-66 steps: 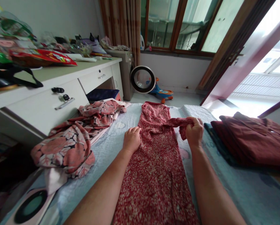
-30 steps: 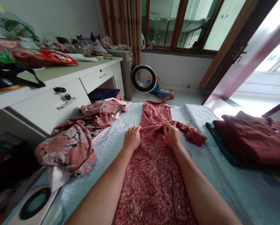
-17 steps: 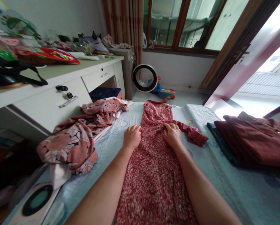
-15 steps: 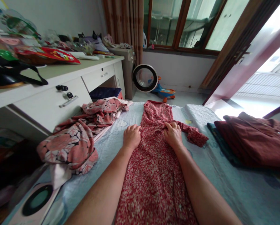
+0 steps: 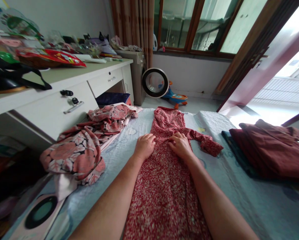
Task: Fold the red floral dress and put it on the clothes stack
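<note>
A long red garment [image 5: 161, 186] with pale speckles lies lengthwise on the bed, one sleeve [image 5: 210, 144] stretched out to the right. My left hand [image 5: 144, 146] rests on its left edge, fingers bent over the cloth and a little apart. On the right side of the cloth, near where the sleeve begins, lies my right hand [image 5: 181, 145] with its fingers loosely spread and pointing inward. Both palms face down, and a short stretch of fabric shows between the hands. Neither hand visibly grips the cloth.
A rumpled pink floral garment [image 5: 74, 153] lies left, by a white desk [image 5: 39, 113] loaded with packets and clutter. Folded dark red clothes [image 5: 276, 146] are stacked on the right of the light blue bedcover [image 5: 229, 193]. Beyond stand a washing machine with its round door [image 5: 155, 82] open and a blue ride-on toy [image 5: 175, 97].
My hands have moved closer together, sliding inward over the red garment. The sleeve and the other clothes have stayed in place.
</note>
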Demonstrator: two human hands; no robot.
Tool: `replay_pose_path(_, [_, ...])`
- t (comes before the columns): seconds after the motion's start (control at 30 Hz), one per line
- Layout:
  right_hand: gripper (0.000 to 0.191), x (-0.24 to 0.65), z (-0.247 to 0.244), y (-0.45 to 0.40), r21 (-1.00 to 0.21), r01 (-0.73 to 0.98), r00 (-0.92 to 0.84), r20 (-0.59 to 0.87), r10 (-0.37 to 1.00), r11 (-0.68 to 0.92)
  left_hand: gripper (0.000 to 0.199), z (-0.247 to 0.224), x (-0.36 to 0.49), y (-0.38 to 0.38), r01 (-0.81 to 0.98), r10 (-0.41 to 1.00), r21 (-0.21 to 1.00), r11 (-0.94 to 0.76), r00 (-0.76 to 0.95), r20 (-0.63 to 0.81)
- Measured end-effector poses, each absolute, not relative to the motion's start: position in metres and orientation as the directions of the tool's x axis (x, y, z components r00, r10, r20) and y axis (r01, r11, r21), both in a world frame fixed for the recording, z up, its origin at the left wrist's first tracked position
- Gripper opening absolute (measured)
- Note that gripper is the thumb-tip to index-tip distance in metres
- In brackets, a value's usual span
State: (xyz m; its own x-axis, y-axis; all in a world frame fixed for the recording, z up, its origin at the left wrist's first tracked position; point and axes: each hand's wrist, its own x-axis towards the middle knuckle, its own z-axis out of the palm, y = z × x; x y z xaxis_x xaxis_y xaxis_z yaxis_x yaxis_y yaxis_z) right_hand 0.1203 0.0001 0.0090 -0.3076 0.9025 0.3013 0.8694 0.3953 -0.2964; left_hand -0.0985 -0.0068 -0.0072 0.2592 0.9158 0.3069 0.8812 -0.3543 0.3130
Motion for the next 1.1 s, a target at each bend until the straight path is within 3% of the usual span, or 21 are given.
replay_pose_path(0.17, [0.02, 0.12, 0.009, 0.003, -0.357, 0.8, -0.347, 0.38, 0.857, 0.483, 0.028, -0.001, -0.097, -0.007, 0.875, 0.901, 0.323, -0.361, 0.237, 0.364])
replay_pose_path(0.27, [0.023, 0.119, 0.007, 0.004, -0.358, 0.768, -0.425, 0.336, 0.841, 0.531, 0.029, 0.004, -0.093, -0.008, 0.824, 0.863, 0.359, -0.439, 0.275, 0.423])
replay_pose_path(0.43, [0.024, 0.12, 0.007, 0.002, -0.294, 0.849, -0.37, 0.263, 0.891, 0.439, 0.023, -0.001, -0.086, -0.009, 0.778, 0.846, 0.348, -0.524, 0.426, 0.321])
replay_pose_path(0.6, [0.019, 0.119, 0.011, 0.0, -0.283, 0.87, -0.334, 0.265, 0.904, 0.404, 0.031, -0.008, -0.087, -0.01, 0.849, 0.884, 0.279, -0.448, 0.376, 0.276])
replay_pose_path(0.77, [0.015, 0.115, 0.013, -0.002, -0.37, 0.771, -0.42, 0.316, 0.851, 0.518, 0.033, -0.007, -0.088, -0.01, 0.872, 0.9, 0.259, -0.416, 0.355, 0.252])
replay_pose_path(0.9, [0.031, 0.112, 0.014, -0.006, -0.346, 0.769, -0.49, 0.219, 0.844, 0.537, 0.035, -0.008, -0.088, -0.01, 0.894, 0.917, 0.247, -0.373, 0.316, 0.242])
replay_pose_path(1.1, [0.05, 0.112, 0.014, -0.008, -0.294, 0.843, -0.427, 0.144, 0.893, 0.451, 0.034, -0.007, -0.091, -0.012, 0.953, 0.961, 0.236, -0.188, 0.129, 0.244])
